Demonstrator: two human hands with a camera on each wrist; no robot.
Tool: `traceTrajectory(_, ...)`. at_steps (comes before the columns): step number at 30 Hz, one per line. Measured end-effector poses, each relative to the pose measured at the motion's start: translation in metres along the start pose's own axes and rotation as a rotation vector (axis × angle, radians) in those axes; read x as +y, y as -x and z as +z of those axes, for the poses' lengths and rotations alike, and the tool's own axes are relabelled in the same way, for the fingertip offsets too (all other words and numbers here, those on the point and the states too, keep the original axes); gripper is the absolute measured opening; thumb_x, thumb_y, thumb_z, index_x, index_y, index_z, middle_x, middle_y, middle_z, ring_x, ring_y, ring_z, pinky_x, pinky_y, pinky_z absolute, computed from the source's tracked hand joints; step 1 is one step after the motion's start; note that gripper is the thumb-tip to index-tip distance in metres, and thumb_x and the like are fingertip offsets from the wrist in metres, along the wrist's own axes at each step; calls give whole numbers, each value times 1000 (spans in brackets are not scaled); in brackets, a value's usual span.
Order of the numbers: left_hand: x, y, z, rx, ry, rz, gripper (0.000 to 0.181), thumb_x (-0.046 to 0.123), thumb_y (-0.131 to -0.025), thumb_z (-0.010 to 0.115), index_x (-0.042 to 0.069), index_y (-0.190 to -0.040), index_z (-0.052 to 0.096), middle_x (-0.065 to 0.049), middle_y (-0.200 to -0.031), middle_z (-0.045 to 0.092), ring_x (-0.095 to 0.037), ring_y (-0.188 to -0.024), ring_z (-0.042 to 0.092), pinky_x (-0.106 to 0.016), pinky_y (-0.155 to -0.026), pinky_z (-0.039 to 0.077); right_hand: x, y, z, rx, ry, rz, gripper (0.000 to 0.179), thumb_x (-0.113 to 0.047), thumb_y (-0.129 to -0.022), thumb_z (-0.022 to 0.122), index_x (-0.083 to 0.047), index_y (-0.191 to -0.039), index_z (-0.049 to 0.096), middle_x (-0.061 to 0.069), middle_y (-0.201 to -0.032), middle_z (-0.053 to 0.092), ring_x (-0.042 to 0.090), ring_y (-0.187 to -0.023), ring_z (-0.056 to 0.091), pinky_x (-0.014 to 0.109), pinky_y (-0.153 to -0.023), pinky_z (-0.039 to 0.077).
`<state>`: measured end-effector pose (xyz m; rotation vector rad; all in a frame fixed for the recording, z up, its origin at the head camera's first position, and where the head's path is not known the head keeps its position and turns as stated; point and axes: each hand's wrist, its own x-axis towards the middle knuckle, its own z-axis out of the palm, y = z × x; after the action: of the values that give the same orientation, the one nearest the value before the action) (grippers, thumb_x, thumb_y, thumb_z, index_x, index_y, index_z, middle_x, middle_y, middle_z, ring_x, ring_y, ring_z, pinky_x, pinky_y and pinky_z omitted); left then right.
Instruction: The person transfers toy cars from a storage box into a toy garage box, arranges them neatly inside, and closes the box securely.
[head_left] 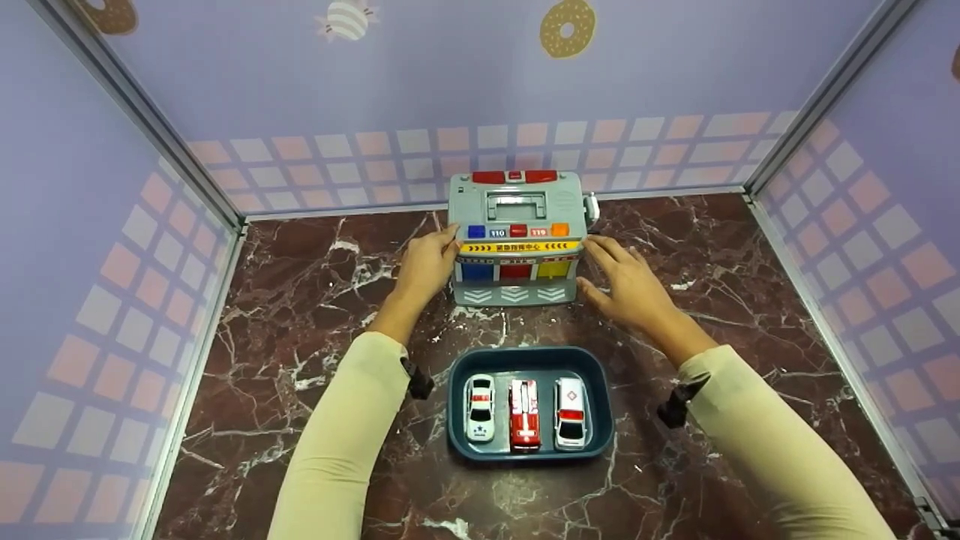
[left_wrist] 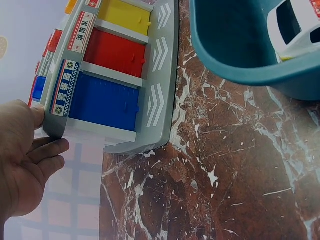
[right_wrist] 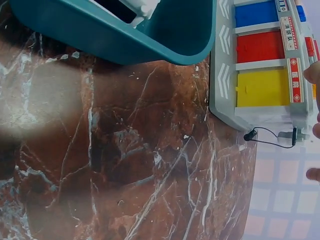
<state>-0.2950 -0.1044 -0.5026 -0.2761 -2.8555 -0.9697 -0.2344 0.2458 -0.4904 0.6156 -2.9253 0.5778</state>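
Item under inspection: a toy emergency command centre [head_left: 518, 246], upright on the marble-patterned table [head_left: 300, 330] at twelve o'clock from where I operate. Directly at its six o'clock, apart from it, sits a dark blue tray [head_left: 531, 455] bearing a police car [head_left: 480, 409], a fire engine [head_left: 524, 416] and an ambulance [head_left: 571, 412].

Left grip [head_left: 427, 262], at the item's nine o'clock: thumb and bent fingers appear to pinch the roof's front corner. Right grip [head_left: 626, 281], at four o'clock: fingers loosely extended, thumb spread wide, fingertips at or just beside the side wall — contact I cannot confirm — and nothing enclosed.

Handling assessment: I judge the shell hollow, stiff plastic, light for its bulk, smooth enough to slide under dry fingers. The blue door [head_left: 478, 271], red door [head_left: 514, 271] and yellow door [head_left: 553, 269] look thin; I would not press there. Recommended holds: both side walls evenly, or the roof's carry handle [head_left: 517, 200] — clear of the black cord [right_wrist: 275, 145] at three o'clock, which could snag.
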Motion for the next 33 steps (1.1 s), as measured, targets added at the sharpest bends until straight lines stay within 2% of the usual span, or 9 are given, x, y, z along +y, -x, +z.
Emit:
traceTrajectory(4, 2, 1, 0, 1, -8, -2, 42, 29, -115, 62, 14, -154, 65, -11, -154, 68, -34, -144, 65, -52, -121, 53, -1, -6, 1, 7, -29, -22, 68, -29, -108, 70, -3, -166, 46, 19, -169, 49, 47, -147, 58, 68, -123, 45)
traceTrajectory(8, 3, 1, -1, -5, -14, -6, 42, 28, -115, 61, 13, -154, 65, -12, -154, 67, -34, -144, 65, -52, -121, 53, -2, -12, 2, 22, -56, -37, 65, -26, -108, 71, -5, -165, 48, 18, -167, 51, 48, -141, 62, 65, -119, 50)
traceTrajectory(22, 0, 2, -1, -18, -49, -4, 43, 29, -116, 59, 12, -155, 63, -11, -155, 66, -35, -145, 65, -52, -122, 52, -3, -26, 7, 20, -90, -43, 62, -20, -110, 68, -3, -166, 47, 19, -164, 54, 47, -140, 63, 63, -120, 50)
traceTrajectory(33, 1, 0, 0, -19, -61, 17, 42, 28, -116, 58, 13, -155, 64, -14, -150, 71, -38, -138, 69, -55, -116, 56, -2, -33, 6, -9, -59, -18, 62, -20, -109, 67, -5, -166, 48, 20, -166, 52, 44, -153, 53, 61, -127, 44)
